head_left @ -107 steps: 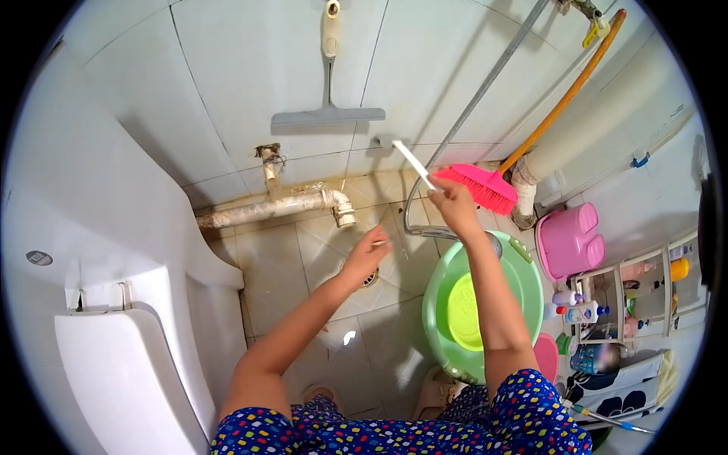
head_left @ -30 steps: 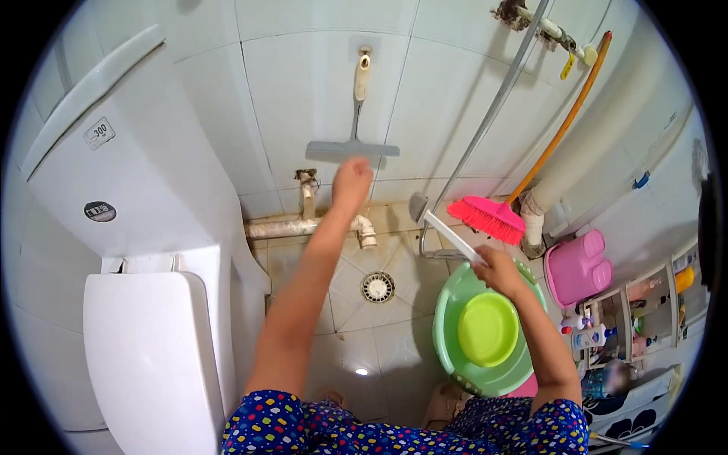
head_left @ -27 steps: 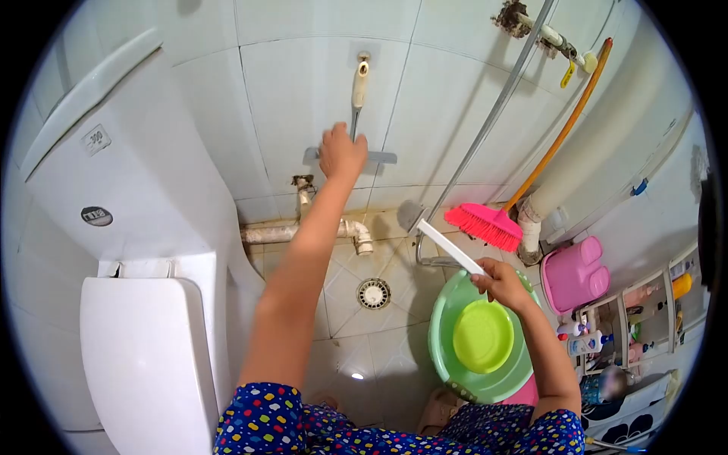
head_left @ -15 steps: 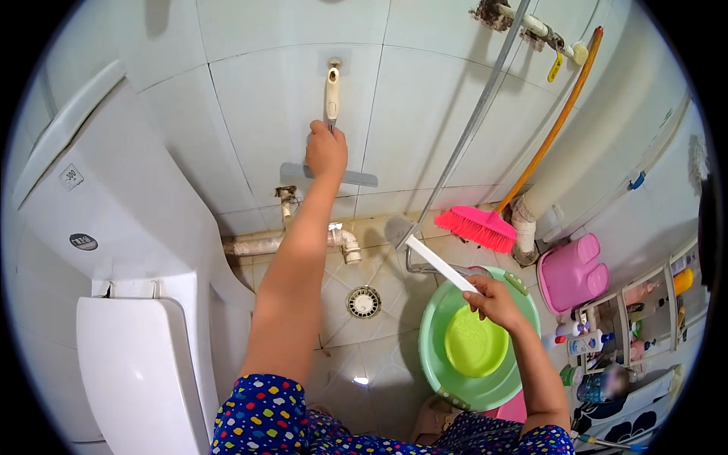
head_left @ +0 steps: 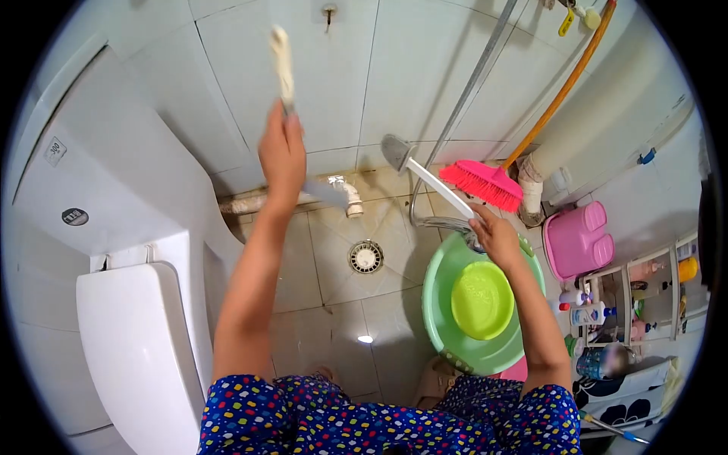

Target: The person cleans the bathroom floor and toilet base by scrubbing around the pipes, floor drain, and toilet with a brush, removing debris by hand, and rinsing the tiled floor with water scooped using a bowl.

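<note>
My left hand is closed round the neck of a squeegee. Its cream handle points up and its grey blade is smeared behind my wrist. In my right hand is the white handle of a brush with a flat grey head, tilted up and to the left. Below that hand stands a light green basin with a yellow-green bowl inside it. A hook sticks out of the tiled wall above.
A white toilet fills the left side. A pink broom and a grey pole lean at the back. White pipe and a floor drain lie ahead. Right are a pink stool and a bottle shelf.
My left hand has taken the squeegee off the wall hook and moved it left and toward me. My right hand still holds the brush, and the view has tilted down.
</note>
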Available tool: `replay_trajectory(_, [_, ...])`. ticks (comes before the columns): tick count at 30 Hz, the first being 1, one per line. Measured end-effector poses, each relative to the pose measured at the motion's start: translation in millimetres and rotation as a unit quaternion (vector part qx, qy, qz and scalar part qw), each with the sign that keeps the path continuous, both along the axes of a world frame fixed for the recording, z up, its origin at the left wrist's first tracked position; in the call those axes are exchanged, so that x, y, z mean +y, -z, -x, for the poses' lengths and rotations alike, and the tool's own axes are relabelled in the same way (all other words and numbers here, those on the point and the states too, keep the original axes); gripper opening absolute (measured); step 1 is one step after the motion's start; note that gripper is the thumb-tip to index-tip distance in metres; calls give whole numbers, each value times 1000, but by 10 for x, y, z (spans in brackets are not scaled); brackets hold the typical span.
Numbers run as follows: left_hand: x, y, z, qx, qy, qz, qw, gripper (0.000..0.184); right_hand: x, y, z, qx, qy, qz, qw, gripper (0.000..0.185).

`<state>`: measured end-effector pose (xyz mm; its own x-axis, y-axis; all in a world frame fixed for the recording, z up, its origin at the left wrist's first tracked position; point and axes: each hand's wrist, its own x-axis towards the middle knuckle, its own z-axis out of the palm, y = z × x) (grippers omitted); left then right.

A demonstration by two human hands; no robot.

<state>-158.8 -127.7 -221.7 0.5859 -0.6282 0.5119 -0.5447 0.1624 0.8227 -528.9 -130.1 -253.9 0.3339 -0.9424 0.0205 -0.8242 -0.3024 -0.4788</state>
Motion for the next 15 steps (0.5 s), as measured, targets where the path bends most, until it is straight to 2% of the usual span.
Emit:
replay_trajectory(1, [117,384,1,-4,8,-96,995,33,-84,44,2,55,-15,93,994,32])
replay_trajectory(2, [191,1104,-66,-137,5,-14,990,35,-113,7,-64,55,-18,91,994,32])
replay_trajectory(3, [433,1363,29,-108,23,-200,974,34,-126,-72,-141,126,-19,88,988,34])
replay_trajectory(4, [630,1714,39,-144,39,-270,951,29,-166,-109,-205,198,-20,86,976,36])
replay_trajectory(7, [1181,2619,64,-157,93,-434,882,18,-492,185,-306,176,-87,114,974,35])
replay_trajectory(8, [1302,2758,41,-151,94,-438,881,18,-560,229,-397,180,-90,109,973,35])
replay_trajectory(10, [1406,2919,-1,-165,138,-535,817,15,-664,305,-678,214,-66,80,971,36])
replay_trajectory(14, [1323,2966,-50,-229,130,-506,822,18,-721,681,-1006,280,-64,61,956,36])
replay_trajectory(15, [1228,2990,-23,-266,109,-472,834,19,-711,823,-1037,308,-87,26,947,35])
